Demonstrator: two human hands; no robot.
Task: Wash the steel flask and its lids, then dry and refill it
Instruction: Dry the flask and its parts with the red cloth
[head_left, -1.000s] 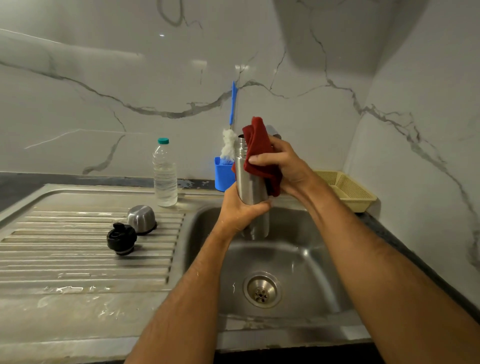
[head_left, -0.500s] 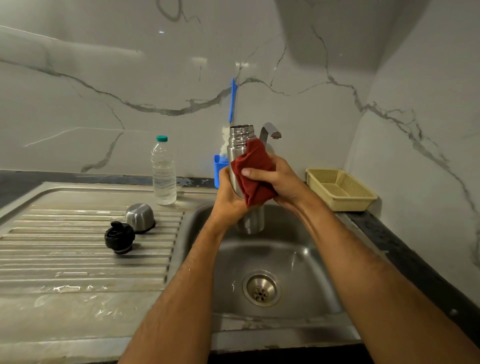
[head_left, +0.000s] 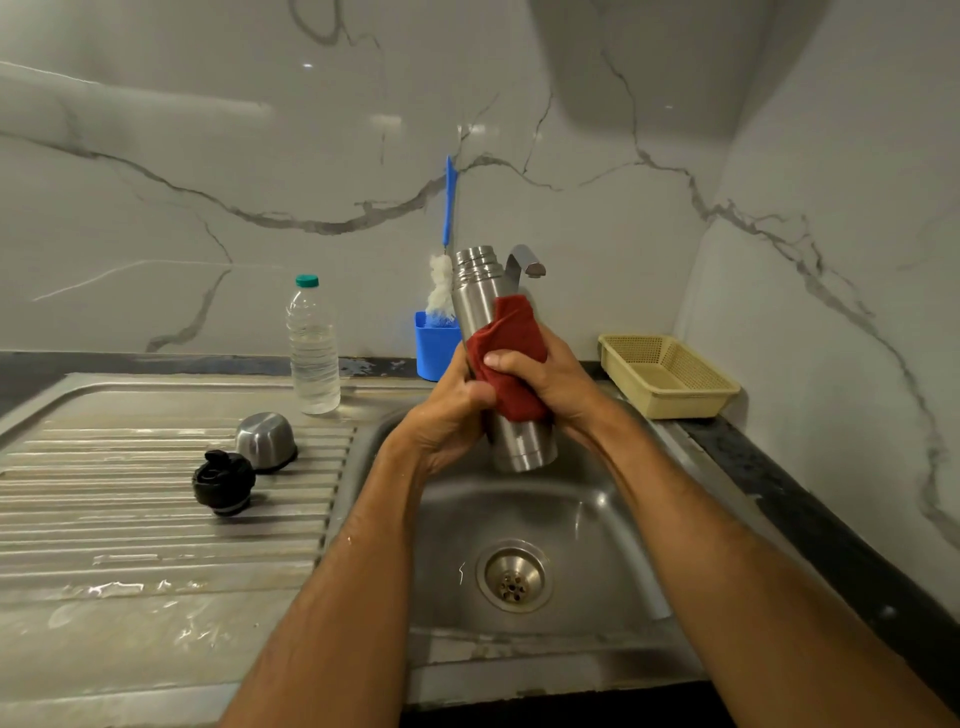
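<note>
I hold the steel flask (head_left: 480, 296) upright over the sink basin (head_left: 587, 525), its open threaded mouth on top. My left hand (head_left: 447, 421) grips its lower body from the left. My right hand (head_left: 550, 379) presses a red cloth (head_left: 511, 343) round the flask's middle. On the ribbed drainboard (head_left: 130, 525) to the left lie the steel cup lid (head_left: 265, 440), upside down, and the black stopper lid (head_left: 223, 482), side by side.
A clear water bottle (head_left: 313, 345) with a green cap stands at the back of the drainboard. A blue holder (head_left: 434, 345) with a bottle brush (head_left: 448, 244) sits behind the flask, beside the tap spout (head_left: 525, 262). A yellow basket (head_left: 667, 375) rests at right.
The red cloth has slid down from the flask's mouth to its middle, baring the threaded neck. The flask has tilted slightly and both hands sit lower.
</note>
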